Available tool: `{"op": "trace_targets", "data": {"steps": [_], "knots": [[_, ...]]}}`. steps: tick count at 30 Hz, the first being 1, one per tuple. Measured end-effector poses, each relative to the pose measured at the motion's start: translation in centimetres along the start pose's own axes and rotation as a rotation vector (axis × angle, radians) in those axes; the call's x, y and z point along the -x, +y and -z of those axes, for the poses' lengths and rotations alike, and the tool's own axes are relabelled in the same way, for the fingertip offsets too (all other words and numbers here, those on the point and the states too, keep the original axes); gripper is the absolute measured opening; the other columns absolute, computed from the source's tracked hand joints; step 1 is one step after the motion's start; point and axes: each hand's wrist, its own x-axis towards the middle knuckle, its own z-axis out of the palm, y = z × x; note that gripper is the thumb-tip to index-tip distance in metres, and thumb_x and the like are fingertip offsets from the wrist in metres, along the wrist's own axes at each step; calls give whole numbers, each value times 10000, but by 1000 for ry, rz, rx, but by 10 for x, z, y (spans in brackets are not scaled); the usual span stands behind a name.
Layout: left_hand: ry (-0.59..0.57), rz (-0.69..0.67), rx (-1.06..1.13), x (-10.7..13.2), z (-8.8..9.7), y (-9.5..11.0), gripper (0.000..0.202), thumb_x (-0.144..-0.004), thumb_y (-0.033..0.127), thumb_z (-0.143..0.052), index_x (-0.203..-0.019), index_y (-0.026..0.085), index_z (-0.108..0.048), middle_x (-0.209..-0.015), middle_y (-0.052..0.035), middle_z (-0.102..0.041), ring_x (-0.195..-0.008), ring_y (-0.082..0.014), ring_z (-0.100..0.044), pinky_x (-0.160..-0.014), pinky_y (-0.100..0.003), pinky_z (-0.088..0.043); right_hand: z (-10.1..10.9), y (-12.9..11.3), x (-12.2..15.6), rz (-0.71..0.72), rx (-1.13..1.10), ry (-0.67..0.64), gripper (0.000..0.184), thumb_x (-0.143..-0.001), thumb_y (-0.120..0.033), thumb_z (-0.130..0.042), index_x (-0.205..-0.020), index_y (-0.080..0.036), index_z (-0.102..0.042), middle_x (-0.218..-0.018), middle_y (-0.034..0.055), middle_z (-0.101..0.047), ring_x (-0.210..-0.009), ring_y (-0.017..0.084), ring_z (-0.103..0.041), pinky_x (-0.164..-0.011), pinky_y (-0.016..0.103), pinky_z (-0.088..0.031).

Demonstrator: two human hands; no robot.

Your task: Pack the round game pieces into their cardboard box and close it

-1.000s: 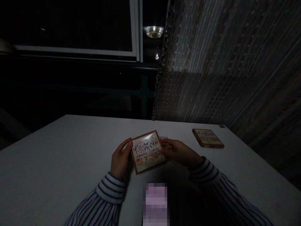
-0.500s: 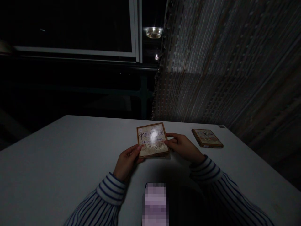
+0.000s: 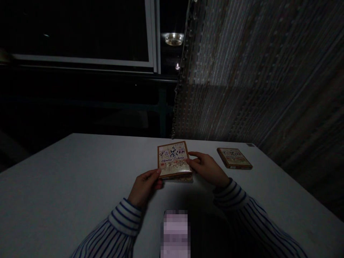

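Note:
A square Chinese chess box (image 3: 174, 159) with a brown border and printed lettering is between my hands at the middle of the white table. My left hand (image 3: 145, 185) is closed on its near left corner, thumb on top and fingers underneath. At the right edge my right hand (image 3: 208, 169) pinches the box, thumb near the top face and index finger along the side. The top face tilts up at the near side, and a darker lower layer shows beneath its near edge. Whether the two layers are separate, I cannot tell.
A second, similar Chinese chess box (image 3: 234, 158) lies flat to the right on the white table (image 3: 80, 186). A pixelated upright shape (image 3: 175, 233) stands at the near edge. Behind the table hang bead-string curtains (image 3: 228, 71) beside a dark window (image 3: 80, 32).
The held box has tilted slightly; the glare has left its top face, so the lettering reads clearly. More of the lower layer shows at its near edge. Both hands keep their hold.

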Motion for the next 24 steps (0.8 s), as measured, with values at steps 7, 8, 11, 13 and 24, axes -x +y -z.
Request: {"op": "trace_targets", "data": {"steps": [7,8,11,13,24], "knots": [[-79,-7,-103,-7,-10,27,402,-638,449,-617,-822,91,-624,-626,-17,-569,-532,-66,-520,-514,-178,-444,10,3,-3,71,85,124,416,-783,-412,-471,-1086,-133,-532,-717,46,-665,-681,164,-625,-595,252,-479],[-102,-13,-119,-8,-13,34,400,-637,447,-618,-828,96,-621,-630,-17,-572,-533,-67,-518,-511,-178,-438,12,4,-5,73,88,149,424,-781,-422,-471,-1083,-132,-535,-713,48,-666,-673,165,-625,-586,253,-478],[-163,-29,-178,-16,-22,51,381,-635,449,-615,-769,92,-614,-629,-20,-579,-513,-67,-509,-499,-185,-425,22,9,-8,77,94,213,436,-775,-431,-478,-1081,-126,-539,-718,56,-670,-657,168,-624,-576,259,-476],[-210,-35,-208,-22,-29,60,377,-639,452,-608,-747,90,-612,-604,-17,-572,-497,-68,-501,-485,-187,-416,28,11,-10,79,94,245,436,-777,-430,-475,-1085,-128,-536,-743,63,-673,-669,170,-624,-592,266,-479],[-219,23,-225,-44,-36,79,357,-613,425,-641,-737,89,-634,-595,-12,-580,-469,-47,-493,-456,-151,-411,41,11,-9,80,160,252,443,-809,-430,-427,-1142,-143,-483,-744,49,-673,-672,158,-625,-639,278,-474]]}}
